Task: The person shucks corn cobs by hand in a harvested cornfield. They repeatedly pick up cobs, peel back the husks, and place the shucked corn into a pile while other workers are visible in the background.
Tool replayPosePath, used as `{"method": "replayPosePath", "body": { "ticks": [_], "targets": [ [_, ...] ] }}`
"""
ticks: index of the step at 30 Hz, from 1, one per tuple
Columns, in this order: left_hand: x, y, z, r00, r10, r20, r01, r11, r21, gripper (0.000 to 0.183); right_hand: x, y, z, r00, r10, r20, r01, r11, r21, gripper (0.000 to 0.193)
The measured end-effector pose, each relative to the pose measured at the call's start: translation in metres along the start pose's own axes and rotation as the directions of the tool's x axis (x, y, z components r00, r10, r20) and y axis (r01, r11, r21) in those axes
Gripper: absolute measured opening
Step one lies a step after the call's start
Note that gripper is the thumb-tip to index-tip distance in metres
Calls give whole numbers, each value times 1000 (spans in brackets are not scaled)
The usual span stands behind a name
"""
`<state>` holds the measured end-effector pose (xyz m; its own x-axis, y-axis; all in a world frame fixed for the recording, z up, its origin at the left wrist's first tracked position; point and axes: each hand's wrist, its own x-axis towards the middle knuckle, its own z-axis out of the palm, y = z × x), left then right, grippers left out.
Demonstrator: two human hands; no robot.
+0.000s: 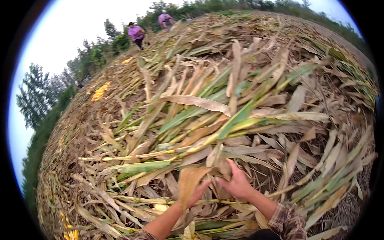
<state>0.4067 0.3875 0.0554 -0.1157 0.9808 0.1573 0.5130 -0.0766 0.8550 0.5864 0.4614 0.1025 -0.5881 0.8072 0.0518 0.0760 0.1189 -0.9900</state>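
Observation:
Low in the middle of the head view, both my hands reach into a layer of cut corn stalks. My right hand (239,185) closes around a dry, brownish corn husk (221,167), with thumb and fingers on its two sides. Whether an ear is inside the husk cannot be seen. Beside it is my left hand (199,193), its fingers partly hidden behind a broad tan corn leaf (189,183) hanging over it. Green and yellow corn stalks (200,146) lie just beyond my hands. A pale yellow corn ear (161,207) shows by my left forearm.
Heaps of yellow corn ears (101,91) lie at the far left, and more ears (71,233) at the lower left. Two people in purple tops, one standing (136,33) and one bent over (165,20), are far off. Trees (36,96) line the field's left edge.

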Motion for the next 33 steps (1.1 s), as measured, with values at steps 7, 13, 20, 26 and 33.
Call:
{"method": "replayPosePath", "body": {
  "ticks": [7, 13, 20, 26, 33],
  "targets": [
    [55, 114, -2, 947, 218, 236, -248, 962, 109, 24, 3, 42, -27, 980, -185, 73, 194, 968, -161, 72],
    [61, 96, 9, 915, 365, 170, -400, 872, 282, 26, -7, 12, -29, 976, -209, -54, 213, 974, 81, 49],
    [46, 64, 47, 965, 23, -261, -35, 999, -41, 15, -1, 12, -18, 914, -238, -330, 207, 970, -124, 21],
    [49, 71, 44, 951, -304, -55, 182, 696, -694, 13, 7, 10, -22, 849, -226, -478, 143, 968, -204, 14],
    [-86, -12, 14, 698, -293, 653, 519, 836, -180, 16, 24, 85, -67, 714, 193, -673, 5, 960, 280, 12]
  ]
}}
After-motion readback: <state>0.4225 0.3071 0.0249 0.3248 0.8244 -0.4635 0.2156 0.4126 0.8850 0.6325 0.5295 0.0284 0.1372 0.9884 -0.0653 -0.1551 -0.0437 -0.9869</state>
